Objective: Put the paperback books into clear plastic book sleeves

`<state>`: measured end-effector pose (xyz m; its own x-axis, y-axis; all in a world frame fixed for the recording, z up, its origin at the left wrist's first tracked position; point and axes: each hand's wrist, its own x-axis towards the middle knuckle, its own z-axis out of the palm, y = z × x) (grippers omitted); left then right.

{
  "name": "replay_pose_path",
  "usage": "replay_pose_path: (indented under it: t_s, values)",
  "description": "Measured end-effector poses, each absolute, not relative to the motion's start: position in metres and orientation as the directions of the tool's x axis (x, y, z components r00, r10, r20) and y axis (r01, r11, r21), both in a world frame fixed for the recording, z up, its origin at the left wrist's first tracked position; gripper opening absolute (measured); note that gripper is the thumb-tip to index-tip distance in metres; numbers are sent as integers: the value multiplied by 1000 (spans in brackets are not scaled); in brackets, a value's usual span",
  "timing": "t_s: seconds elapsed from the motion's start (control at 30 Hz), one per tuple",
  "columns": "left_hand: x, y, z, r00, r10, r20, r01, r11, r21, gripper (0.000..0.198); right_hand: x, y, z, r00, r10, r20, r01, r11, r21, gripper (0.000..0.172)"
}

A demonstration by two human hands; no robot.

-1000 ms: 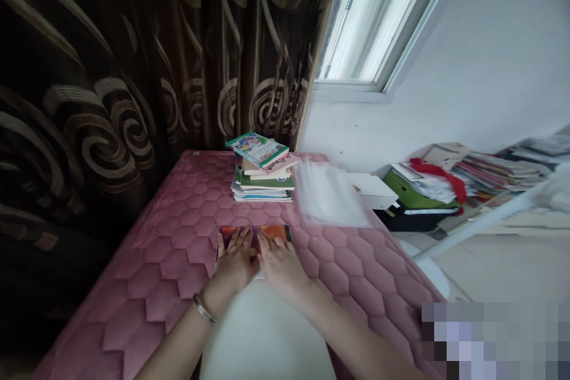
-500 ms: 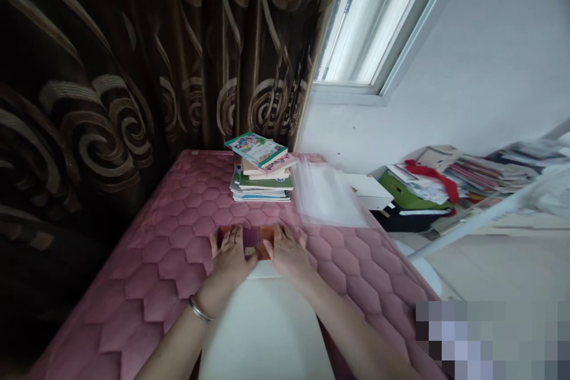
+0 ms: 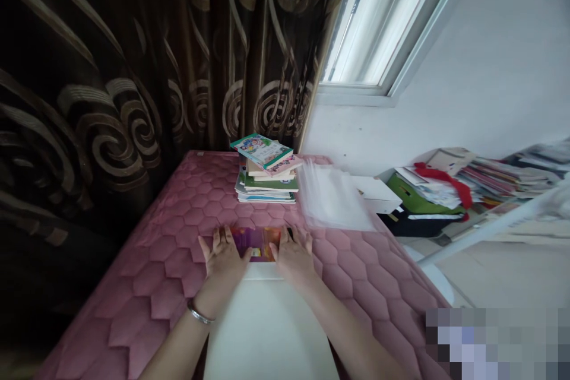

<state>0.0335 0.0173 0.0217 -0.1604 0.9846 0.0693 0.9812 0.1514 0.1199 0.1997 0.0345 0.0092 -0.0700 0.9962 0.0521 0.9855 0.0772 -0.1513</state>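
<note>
A colourful book point(image 3: 258, 242) lies flat on the pink quilted surface point(image 3: 178, 249) just in front of me. My left hand point(image 3: 222, 256) rests on its left edge with fingers spread flat. Pressed on the book's right edge is my right hand point(image 3: 293, 255), fingers also stretched out. A silver bracelet point(image 3: 198, 314) circles my left wrist. Both hands are open and lie palm down; the book shows between them.
A stack of books point(image 3: 266, 169) stands at the far end of the surface, with clear plastic sleeves point(image 3: 333, 199) beside it on the right. A dark swirl-patterned curtain point(image 3: 155, 59) hangs behind. More books and a green box point(image 3: 412, 190) lie on the floor at right.
My hands have slid apart, from the middle of the book out to its left and right edges, uncovering more of the cover.
</note>
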Motion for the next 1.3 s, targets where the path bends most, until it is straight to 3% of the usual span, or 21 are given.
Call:
replay_pose_path:
  t_s: [0.5,0.77,1.03,1.13,1.2,1.3]
  values:
    - [33,21,17,-139,987,83,985,129,112,74,201,34,11,-13,999,43,987,20,-162,62]
    - [7,-15,30,-72,992,-105,986,87,142,58,199,33,10,-35,998,47,990,41,-136,61]
    - [3,-60,33,-128,990,-51,981,134,139,49,198,33,22,-93,995,-27,994,92,-52,57]
    - [3,-59,30,-125,992,-12,981,126,151,48,184,38,38,-143,989,-28,990,143,-13,49]
    - [2,-58,29,-123,992,-3,979,122,162,47,165,41,50,-217,976,3,975,217,-52,46]
    - [1,-59,30,-131,991,4,974,127,189,46,127,47,58,-339,940,-27,932,332,-147,61]
